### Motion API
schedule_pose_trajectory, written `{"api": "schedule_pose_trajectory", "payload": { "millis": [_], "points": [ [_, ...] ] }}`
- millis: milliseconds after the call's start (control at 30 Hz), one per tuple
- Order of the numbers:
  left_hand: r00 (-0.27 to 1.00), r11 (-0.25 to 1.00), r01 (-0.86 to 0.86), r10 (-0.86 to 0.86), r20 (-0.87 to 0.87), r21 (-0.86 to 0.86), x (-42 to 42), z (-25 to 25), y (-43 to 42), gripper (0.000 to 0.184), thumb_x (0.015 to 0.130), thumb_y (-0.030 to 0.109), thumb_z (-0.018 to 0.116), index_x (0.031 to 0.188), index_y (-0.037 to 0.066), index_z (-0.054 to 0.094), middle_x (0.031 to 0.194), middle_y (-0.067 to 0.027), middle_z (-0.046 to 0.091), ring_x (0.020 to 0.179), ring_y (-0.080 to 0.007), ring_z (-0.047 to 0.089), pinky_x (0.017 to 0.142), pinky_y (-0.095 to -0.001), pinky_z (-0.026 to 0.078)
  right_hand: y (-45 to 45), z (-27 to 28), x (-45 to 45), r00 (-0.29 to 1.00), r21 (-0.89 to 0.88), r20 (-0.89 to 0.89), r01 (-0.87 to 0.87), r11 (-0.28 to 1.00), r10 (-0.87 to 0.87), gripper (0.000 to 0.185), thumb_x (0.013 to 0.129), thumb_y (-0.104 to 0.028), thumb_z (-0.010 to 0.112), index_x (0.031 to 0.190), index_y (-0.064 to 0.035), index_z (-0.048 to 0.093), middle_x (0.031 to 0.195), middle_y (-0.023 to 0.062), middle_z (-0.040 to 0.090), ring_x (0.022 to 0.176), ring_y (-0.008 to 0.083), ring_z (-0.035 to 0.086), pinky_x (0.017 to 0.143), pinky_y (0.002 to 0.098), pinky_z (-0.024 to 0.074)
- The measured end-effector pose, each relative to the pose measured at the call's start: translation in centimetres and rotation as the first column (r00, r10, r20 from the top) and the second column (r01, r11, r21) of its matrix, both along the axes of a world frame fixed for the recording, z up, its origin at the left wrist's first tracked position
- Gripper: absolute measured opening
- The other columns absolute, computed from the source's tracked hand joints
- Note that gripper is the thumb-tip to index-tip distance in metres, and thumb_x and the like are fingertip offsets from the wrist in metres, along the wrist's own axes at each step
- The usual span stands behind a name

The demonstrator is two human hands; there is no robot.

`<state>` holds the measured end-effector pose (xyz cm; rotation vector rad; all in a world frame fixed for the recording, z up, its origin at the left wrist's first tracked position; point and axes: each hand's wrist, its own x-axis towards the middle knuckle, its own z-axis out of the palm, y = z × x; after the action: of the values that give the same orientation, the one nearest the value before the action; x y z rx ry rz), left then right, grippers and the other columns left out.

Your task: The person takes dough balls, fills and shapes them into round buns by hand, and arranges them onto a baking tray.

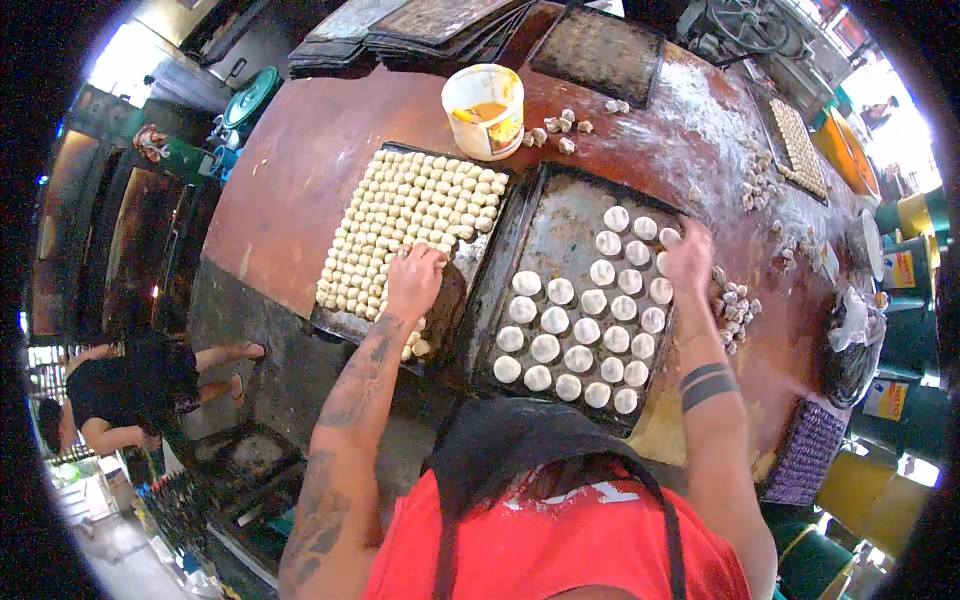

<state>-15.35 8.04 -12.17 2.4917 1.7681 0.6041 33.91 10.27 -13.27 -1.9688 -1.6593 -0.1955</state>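
My left hand [418, 275] reaches onto the left tray, its fingers closed together over the small dough balls [400, 200] packed there in rows. Whatever is between those fingertips is too small to make out. My right hand [688, 258] is at the right edge of the second tray [570, 215], its fingers curled down by the flat white dough rounds [588, 330]. The fingertips and anything they grip are partly hidden. Rounds cover the near and right parts of this tray, while bare metal shows at its far left.
A white bucket [484, 112] with orange contents stands beyond the trays. Stacked dark trays [430, 25] lie at the far edge. Loose dough lumps [735, 310] sit right of my right hand. A purple-filled tray [806, 452] is at lower right. Another person [135, 395] is at left.
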Motion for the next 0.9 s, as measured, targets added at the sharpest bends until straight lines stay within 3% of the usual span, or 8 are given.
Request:
{"api": "schedule_pose_trajectory", "payload": {
  "millis": [67,167,233,300,433,533,800,900],
  "points": [
    [0.999,1.0,0.007,-0.008,-0.037,-0.009,0.1,0.1,0.3,0.017,0.076,0.005,0.068,0.092,0.01,0.07,0.091,-0.0089,0.066,0.092,-0.0312,0.062,0.08,-0.0437,0.05,-2.5,0.2,4.3,0.97,-0.245,0.112,0.236,0.94,-0.214,0.036,0.088,-0.02,0.059,0.122,-0.0094,0.065,0.124,0.0168,0.064,0.12,0.0337,0.056,0.104,0.043,0.0437],
    [0.898,0.992,-0.122,0.129,0.42,-0.044,4.9,2.5,-1.3,0.018,0.078,0.005,0.069,0.096,0.007,0.071,0.088,-0.0091,0.067,0.085,-0.0272,0.064,0.076,-0.0383,0.052,-5.7,-0.3,8.1,0.999,-0.381,0.009,0.035,0.924,-0.035,0.04,0.087,-0.031,0.064,0.122,-0.0114,0.066,0.124,0.0184,0.063,0.118,0.0364,0.056,0.103,0.0454,0.0444],
    [0.576,0.769,0.107,0.468,0.67,-0.63,8.4,4.7,-2.3,0.026,0.082,0.008,0.07,0.106,0.0,0.07,0.088,-0.0063,0.07,0.08,-0.0139,0.064,0.074,-0.0278,0.051,-6.1,0.2,6.5,0.976,-0.383,-0.036,0.186,0.905,-0.216,0.04,0.086,-0.029,0.064,0.12,-0.0095,0.066,0.12,0.0188,0.064,0.116,0.0358,0.057,0.101,0.045,0.0453],
    [0.099,0.663,0.419,0.646,0.757,-0.621,12.1,3.6,-3.6,0.025,0.086,0.005,0.068,0.109,-0.002,0.065,0.098,-0.0087,0.07,0.085,-0.0163,0.066,0.076,-0.0276,0.053,-7.0,1.6,2.9,0.944,-0.105,-0.288,0.135,0.985,-0.16,0.034,0.082,-0.018,0.067,0.114,-0.0049,0.067,0.112,0.0178,0.065,0.111,0.0333,0.059,0.098,0.0431,0.047],
    [0.157,0.552,0.492,0.705,0.692,-0.674,17.4,8.2,-4.6,0.028,0.09,0.0,0.065,0.117,-0.003,0.057,0.101,-0.01,0.069,0.084,-0.0167,0.068,0.077,-0.0295,0.057,-8.7,8.5,-10.6,0.498,-0.093,-0.865,-0.264,0.96,0.053,0.037,0.077,-0.014,0.081,0.11,-0.0049,0.068,0.099,0.0075,0.071,0.087,0.0187,0.067,0.081,0.0339,0.0544],
    [0.171,0.515,0.585,0.677,0.716,-0.626,18.4,8.0,-5.2,0.027,0.095,0.007,0.063,0.121,0.001,0.057,0.103,-0.0084,0.068,0.086,-0.0138,0.067,0.077,-0.0276,0.057,-10.4,12.1,-15.0,0.735,0.124,-0.488,-0.475,0.871,0.471,0.015,0.085,-0.013,0.073,0.099,-0.0083,0.073,0.095,0.0091,0.072,0.091,0.0277,0.067,0.079,0.0385,0.0538],
    [0.033,0.609,0.671,0.544,0.839,-0.422,17.9,9.8,-6.2,0.028,0.093,0.011,0.069,0.118,0.003,0.06,0.104,-0.0063,0.066,0.09,-0.0142,0.064,0.086,-0.0292,0.053,-13.0,14.8,-15.7,0.72,0.032,-0.626,-0.361,0.932,0.3,0.032,0.083,-0.006,0.074,0.113,-0.0039,0.066,0.11,0.0069,0.064,0.096,0.0193,0.064,0.085,0.0328,0.052],
    [-0.014,0.631,0.68,0.52,0.854,-0.373,17.3,11.5,-6.1,0.029,0.089,0.007,0.073,0.115,0.001,0.061,0.101,-0.0071,0.068,0.089,-0.0145,0.064,0.083,-0.0286,0.053,-12.7,12.4,-14.7,0.436,-0.027,-0.875,-0.475,0.88,0.209,0.032,0.088,-0.007,0.073,0.117,-0.0036,0.059,0.107,0.0039,0.064,0.092,0.0125,0.062,0.083,0.0279,0.0519]
  ]
}}
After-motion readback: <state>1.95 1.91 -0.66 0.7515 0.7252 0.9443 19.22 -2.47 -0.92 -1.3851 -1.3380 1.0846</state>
